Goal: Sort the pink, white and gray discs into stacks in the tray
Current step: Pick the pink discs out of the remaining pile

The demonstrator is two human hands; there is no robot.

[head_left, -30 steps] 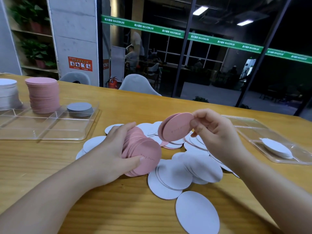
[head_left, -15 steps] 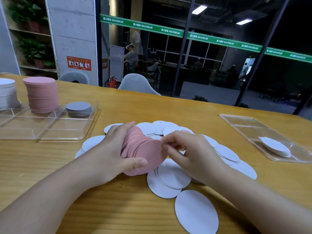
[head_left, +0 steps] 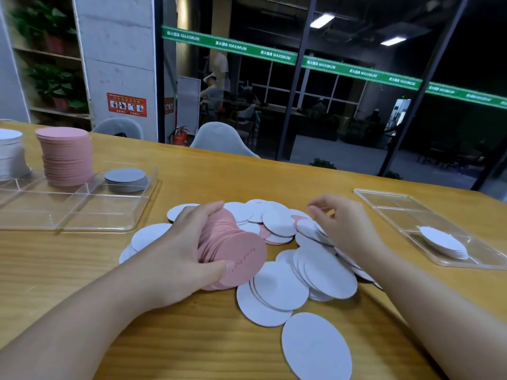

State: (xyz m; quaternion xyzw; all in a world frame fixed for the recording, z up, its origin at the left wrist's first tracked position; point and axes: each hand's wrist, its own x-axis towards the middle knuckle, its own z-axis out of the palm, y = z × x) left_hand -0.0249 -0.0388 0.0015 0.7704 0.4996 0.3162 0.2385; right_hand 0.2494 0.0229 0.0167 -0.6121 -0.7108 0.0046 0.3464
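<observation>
Head camera view, looking down at a long wooden table [head_left: 247, 182]. At centre, the left hand [head_left: 181, 250] grips a thick bundle of round pink discs [head_left: 233, 253] held on edge, fingers curled over the top and thumb pressed against the front disc. Just to the right, the right hand [head_left: 343, 226] hovers over a loose pile of flat white discs [head_left: 315, 267], fingers loosely bent and holding nothing; whether the fingertips touch the pile cannot be told. A few pink discs [head_left: 264, 232] peek out among the white ones, between the 2 hands. 1 single white disc [head_left: 315, 349] lies apart, nearest the camera.

At far left sits a clear plastic divided tray [head_left: 82, 212]. Its back compartments hold 3 stacks side by side: a white stack [head_left: 9, 152] cut off by the frame edge, a tall pink stack [head_left: 65, 157], and a short gray stack [head_left: 126, 180]. At far right lies a second clear plastic tray [head_left: 389, 204] holding a small stack of white discs [head_left: 444, 242].
</observation>
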